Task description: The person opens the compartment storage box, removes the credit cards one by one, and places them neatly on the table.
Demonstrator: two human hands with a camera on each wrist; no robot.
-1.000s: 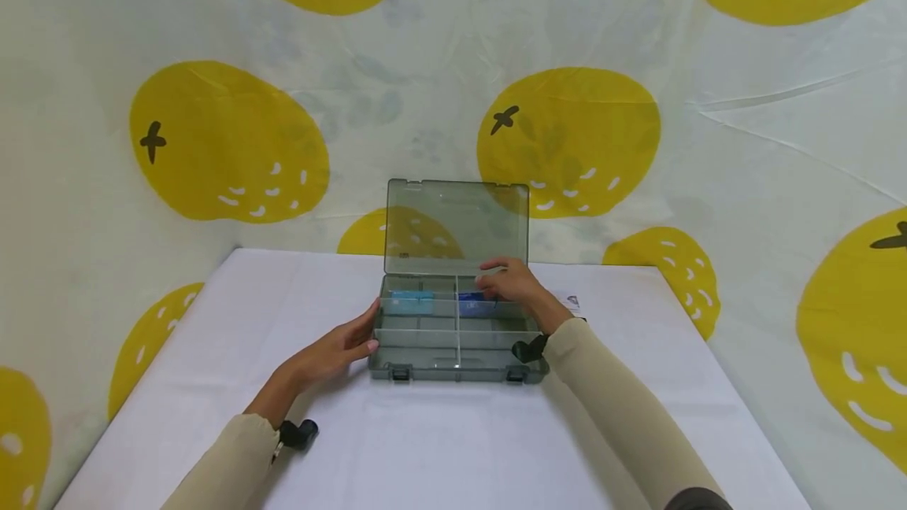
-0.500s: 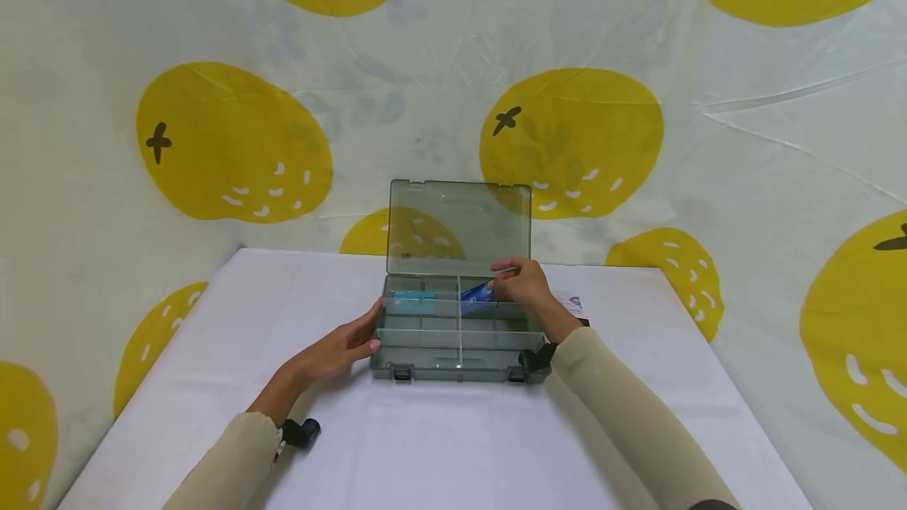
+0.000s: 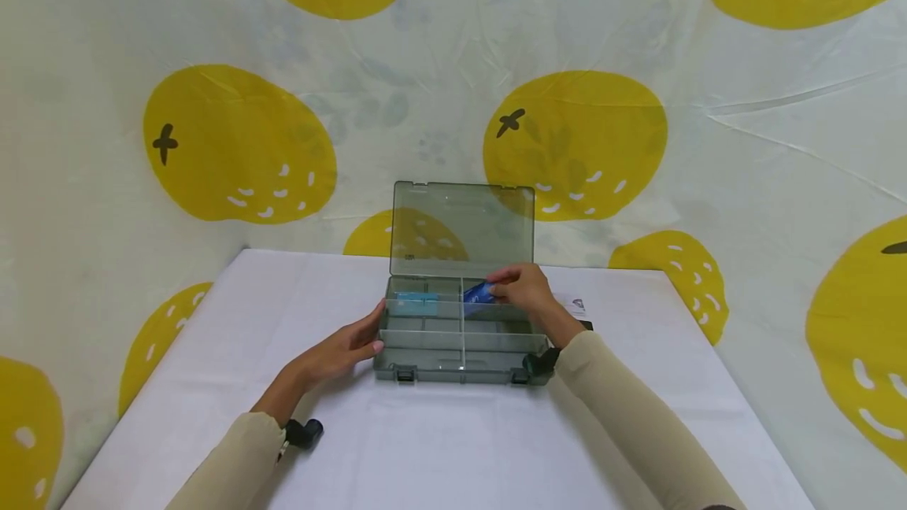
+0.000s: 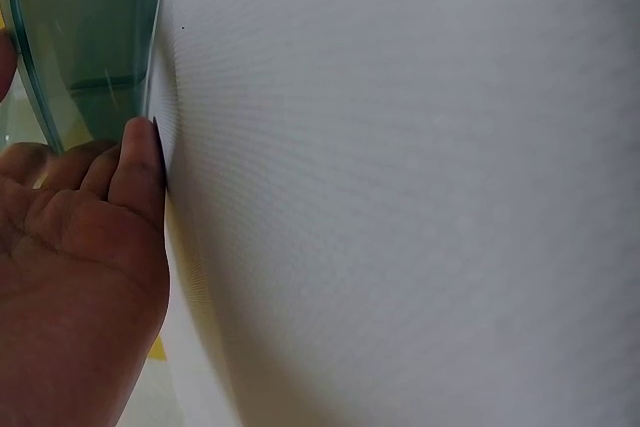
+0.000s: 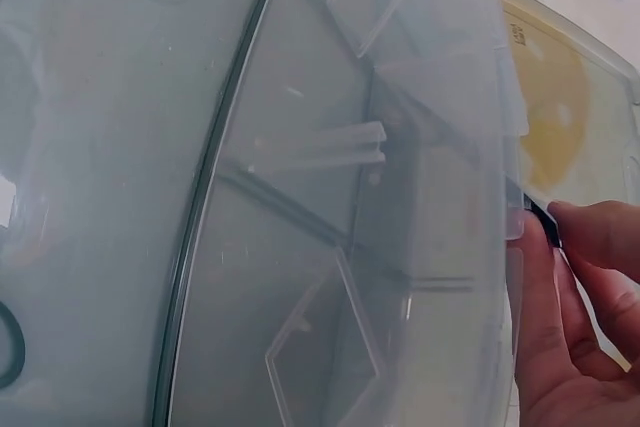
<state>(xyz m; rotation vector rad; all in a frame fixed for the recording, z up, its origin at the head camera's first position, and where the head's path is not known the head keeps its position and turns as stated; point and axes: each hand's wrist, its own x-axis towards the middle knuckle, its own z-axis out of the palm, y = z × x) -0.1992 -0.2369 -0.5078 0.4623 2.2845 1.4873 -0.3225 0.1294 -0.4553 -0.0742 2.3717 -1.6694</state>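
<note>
A translucent grey-green compartment box (image 3: 425, 373) sits on the white table with its lid (image 3: 460, 230) raised behind it. Over the back right compartment, my right hand (image 3: 527, 290) pinches a small blue packet (image 3: 478, 297) with white lettering, tilted with its right end up. The right wrist view shows thumb and fingers (image 5: 580, 287) on the packet's dark edge, mostly hidden by a clear divider. My left hand (image 3: 347, 346) rests against the box's left side, fingers extended along the wall (image 4: 90, 47). A light blue packet (image 3: 416, 304) lies in the back left compartment.
Clear dividers (image 3: 425, 335) split the box into several compartments. Just right of the box, partly behind my right wrist, lie a white printed paper (image 3: 575, 305) and a dark item (image 3: 586, 325). Fruit-patterned cloth (image 3: 397, 124) hangs behind the white table (image 3: 439, 447).
The blue packet first lay level in its compartment; its right end is now lifted in my right hand's pinch. My left hand stays at the box's side. The whole view shifts slightly.
</note>
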